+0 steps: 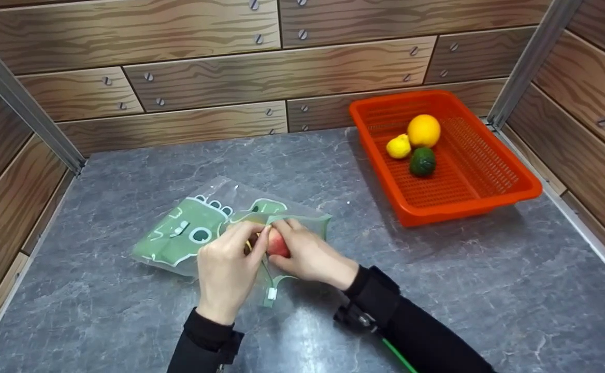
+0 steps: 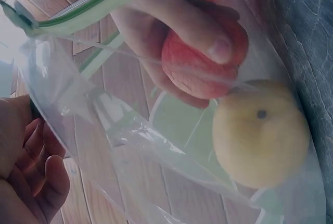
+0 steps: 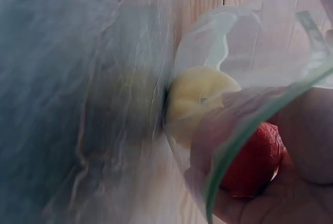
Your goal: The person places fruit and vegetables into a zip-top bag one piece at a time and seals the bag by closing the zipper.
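Observation:
A clear zip bag point(image 1: 326, 220) with green trim stands with its mouth held apart near the middle of the table. My left hand point(image 1: 228, 259) pinches the rim of that mouth between thumb and finger. My right hand point(image 1: 315, 254) reaches through the opening and grips a red peach-like fruit point(image 2: 200, 60), thumb on one side and fingers on the other. Within the bag, a round pale yellow fruit point(image 2: 260, 140) with a dark spot lies low, close beside the red one. A white zip slider point(image 1: 272, 293) hangs at the bag's near end.
Left of my hands lies flat clear packaging point(image 1: 178, 233) printed with a green cartoon face. An orange plastic basket point(image 1: 458, 207) at the back right holds an orange point(image 1: 424, 131), a lemon point(image 1: 399, 146) and a dark green fruit point(image 1: 422, 162). Wood-patterned walls point(image 1: 204, 88) enclose the table.

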The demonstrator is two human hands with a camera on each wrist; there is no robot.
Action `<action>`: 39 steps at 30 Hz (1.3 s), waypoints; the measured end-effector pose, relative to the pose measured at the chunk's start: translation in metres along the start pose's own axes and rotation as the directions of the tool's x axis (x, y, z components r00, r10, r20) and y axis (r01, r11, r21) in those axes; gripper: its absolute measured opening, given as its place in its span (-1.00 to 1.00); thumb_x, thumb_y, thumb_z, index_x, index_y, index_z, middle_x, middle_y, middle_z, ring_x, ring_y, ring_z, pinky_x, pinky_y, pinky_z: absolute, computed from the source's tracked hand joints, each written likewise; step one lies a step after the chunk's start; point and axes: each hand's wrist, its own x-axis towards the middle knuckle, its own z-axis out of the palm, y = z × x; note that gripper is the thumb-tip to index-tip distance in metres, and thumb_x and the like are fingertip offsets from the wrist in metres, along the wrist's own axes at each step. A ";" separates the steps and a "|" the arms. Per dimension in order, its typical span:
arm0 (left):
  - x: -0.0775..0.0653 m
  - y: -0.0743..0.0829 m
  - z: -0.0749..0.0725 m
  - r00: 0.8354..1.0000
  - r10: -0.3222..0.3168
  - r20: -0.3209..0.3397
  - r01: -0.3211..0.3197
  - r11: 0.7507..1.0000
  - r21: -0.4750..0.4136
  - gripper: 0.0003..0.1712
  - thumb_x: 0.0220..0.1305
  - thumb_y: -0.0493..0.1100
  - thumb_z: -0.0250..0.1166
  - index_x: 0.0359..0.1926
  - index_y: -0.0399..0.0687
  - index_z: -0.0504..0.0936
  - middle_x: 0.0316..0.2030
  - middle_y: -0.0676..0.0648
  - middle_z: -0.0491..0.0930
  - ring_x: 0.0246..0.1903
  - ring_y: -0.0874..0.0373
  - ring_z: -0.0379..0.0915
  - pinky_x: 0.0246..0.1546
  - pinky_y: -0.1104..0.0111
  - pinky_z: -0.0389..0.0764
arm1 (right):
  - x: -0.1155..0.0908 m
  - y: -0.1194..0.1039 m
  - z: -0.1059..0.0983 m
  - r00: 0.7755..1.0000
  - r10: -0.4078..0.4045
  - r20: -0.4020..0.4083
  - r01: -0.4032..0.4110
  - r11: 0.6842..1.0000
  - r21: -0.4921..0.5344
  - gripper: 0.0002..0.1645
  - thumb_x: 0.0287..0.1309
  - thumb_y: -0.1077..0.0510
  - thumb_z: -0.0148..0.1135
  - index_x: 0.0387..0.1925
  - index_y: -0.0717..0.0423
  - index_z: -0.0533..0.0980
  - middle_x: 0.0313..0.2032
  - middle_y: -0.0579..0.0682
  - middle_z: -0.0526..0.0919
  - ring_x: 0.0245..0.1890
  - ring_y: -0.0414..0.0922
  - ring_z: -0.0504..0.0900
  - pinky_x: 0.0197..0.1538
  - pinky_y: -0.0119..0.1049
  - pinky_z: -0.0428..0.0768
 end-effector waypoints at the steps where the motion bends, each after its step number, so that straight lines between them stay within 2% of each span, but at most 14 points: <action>1: 0.000 0.000 0.000 1.000 0.002 0.001 -0.002 1.000 0.000 -0.92 0.10 -0.17 0.39 -0.46 0.00 0.65 -0.59 0.11 0.64 -0.66 0.34 0.47 -0.65 0.51 0.40 | 0.003 -0.001 0.001 1.000 0.013 0.006 -0.013 1.000 0.000 -0.44 0.10 -0.05 0.25 0.11 0.02 0.33 -0.14 0.03 0.48 -0.25 -0.15 0.51 -0.24 -0.33 0.52; 5: 0.000 0.001 0.000 1.000 0.006 0.007 -0.006 1.000 -0.001 -0.93 0.10 -0.17 0.40 -0.46 0.01 0.65 -0.60 0.12 0.62 -0.66 0.36 0.44 -0.66 0.52 0.38 | 0.011 -0.002 0.007 0.998 0.054 0.018 -0.054 0.999 0.000 -0.60 0.10 -0.04 0.24 -0.11 0.08 0.38 -0.25 0.00 0.45 -0.30 -0.16 0.43 -0.31 -0.35 0.42; 9: 0.000 0.001 0.000 1.000 0.006 0.011 -0.006 1.000 -0.002 -0.93 0.10 -0.18 0.40 -0.46 0.01 0.65 -0.61 0.13 0.61 -0.68 0.37 0.42 -0.66 0.54 0.36 | 0.017 0.001 0.014 0.997 0.075 0.026 -0.075 0.997 0.006 -0.66 0.11 -0.03 0.24 -0.21 0.07 0.40 -0.27 -0.01 0.44 -0.28 -0.14 0.42 -0.30 -0.34 0.39; 15: 0.000 0.001 0.000 1.000 0.001 0.011 -0.001 1.000 -0.006 -0.93 0.10 -0.16 0.39 -0.46 0.02 0.65 -0.63 0.14 0.59 -0.69 0.37 0.41 -0.67 0.55 0.34 | 0.018 0.004 0.019 0.998 0.069 -0.014 -0.069 0.998 -0.012 -0.58 0.10 -0.04 0.26 -0.08 0.10 0.43 -0.22 0.03 0.51 -0.23 -0.10 0.48 -0.26 -0.29 0.42; 19: 0.000 0.001 -0.001 1.000 -0.005 0.010 0.005 1.000 -0.010 -0.94 0.10 -0.16 0.39 -0.45 0.03 0.65 -0.62 0.14 0.59 -0.68 0.37 0.42 -0.67 0.55 0.34 | 0.018 0.005 0.019 0.997 0.053 -0.062 -0.055 0.998 -0.024 -0.59 0.11 -0.01 0.27 -0.08 0.11 0.43 -0.25 0.05 0.53 -0.24 -0.08 0.50 -0.27 -0.30 0.39; 25: 0.000 0.000 -0.002 1.000 -0.007 0.008 0.007 1.000 -0.010 -0.94 0.09 -0.17 0.40 -0.45 0.03 0.65 -0.63 0.13 0.59 -0.69 0.37 0.41 -0.67 0.56 0.32 | 0.019 0.005 0.018 0.995 0.041 -0.087 -0.043 0.999 -0.025 -0.55 0.08 0.00 0.30 -0.05 0.11 0.43 -0.25 0.06 0.54 -0.23 -0.07 0.52 -0.27 -0.28 0.40; 30: 0.000 -0.001 -0.002 1.000 -0.006 0.009 0.006 1.000 -0.003 -0.93 0.07 -0.18 0.41 -0.45 0.03 0.65 -0.63 0.14 0.58 -0.70 0.36 0.40 -0.68 0.56 0.31 | 0.018 0.006 0.018 0.999 0.031 -0.043 -0.032 0.999 -0.012 -0.51 0.05 0.08 0.29 0.02 0.11 0.39 -0.13 0.10 0.54 -0.10 -0.03 0.54 -0.13 -0.22 0.51; 35: 0.000 -0.001 -0.002 1.000 -0.006 0.017 0.006 1.000 0.003 -0.93 0.07 -0.18 0.41 -0.46 0.03 0.65 -0.63 0.15 0.59 -0.71 0.38 0.38 -0.69 0.56 0.31 | 0.016 0.008 0.016 0.999 0.015 0.048 -0.013 1.000 -0.029 -0.31 -0.02 0.20 0.23 0.22 0.08 0.30 0.13 0.16 0.45 0.12 0.02 0.50 0.13 -0.15 0.54; 39: 0.000 -0.002 -0.002 1.000 -0.006 0.014 0.006 1.000 0.007 -0.93 0.08 -0.16 0.40 -0.46 0.03 0.65 -0.64 0.15 0.58 -0.72 0.38 0.38 -0.69 0.55 0.31 | 0.015 0.008 0.014 0.999 0.022 0.049 -0.020 0.999 -0.037 -0.32 0.01 0.18 0.23 0.23 0.06 0.30 0.12 0.16 0.48 0.11 0.02 0.52 0.11 -0.15 0.55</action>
